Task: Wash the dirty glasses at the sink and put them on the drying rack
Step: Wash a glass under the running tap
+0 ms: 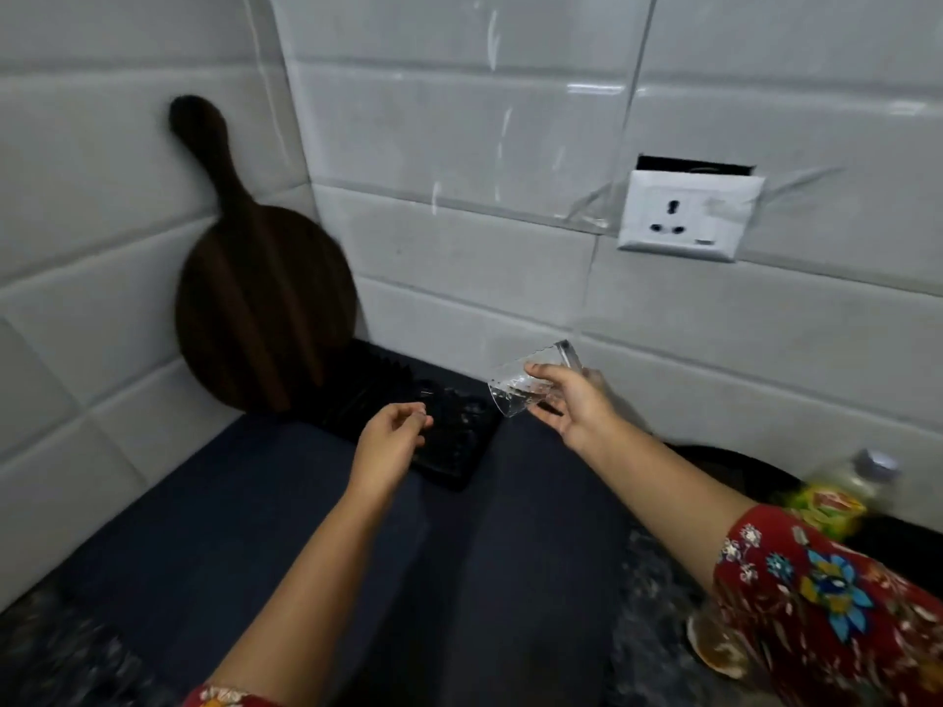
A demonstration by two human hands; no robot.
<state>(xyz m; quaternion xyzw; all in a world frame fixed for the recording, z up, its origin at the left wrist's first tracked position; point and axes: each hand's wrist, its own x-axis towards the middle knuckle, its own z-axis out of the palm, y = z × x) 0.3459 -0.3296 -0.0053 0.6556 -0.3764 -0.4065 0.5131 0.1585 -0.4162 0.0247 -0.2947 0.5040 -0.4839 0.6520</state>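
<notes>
A clear patterned glass is held in the right hand, the thumb on its upper side and the fingers curled beneath it. The glass is tipped on its side, its long axis running from the open mouth at about 8 o'clock to the thick base at about 2 o'clock. The black drying rack lies on the dark countertop at roughly 8 o'clock from the glass, near but not touching it, so the mouth is already turned toward the rack. The left hand is seen over the rack's near part, its fingers loosely curled; something small and glinting may be pinched at the fingertips, but this cannot be told for certain. The left hand is the nearer to the rack. The placing step is judged to be in hand: the glass would need to be carried down and leftward and turned mouth-down. A round wooden chopping board is propped in the tiled corner at 11 o'clock from the rack.
</notes>
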